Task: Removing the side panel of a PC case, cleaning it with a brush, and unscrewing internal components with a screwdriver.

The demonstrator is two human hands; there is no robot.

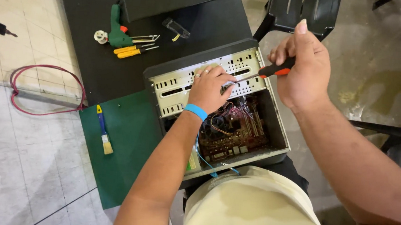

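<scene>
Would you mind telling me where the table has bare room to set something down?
Free: green mat right of the paintbrush; black tabletop below the yellow screwdrivers. Crowded: the open computer case, where both hands work.

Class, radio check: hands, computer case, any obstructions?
Right hand grips screwdriver. Left hand steadies its tip on open computer case. Wires crowd inside below.

Your screwdriver with the black-and-orange plastic handle and thin steel shaft (264, 73) lies nearly level, handle to the right, its tip pointing left at the perforated metal drive cage. The open grey metal computer case (219, 107) you work on sits on the bench, side panel off, with its brown circuit board and tangled coloured wires exposed inside.
</scene>
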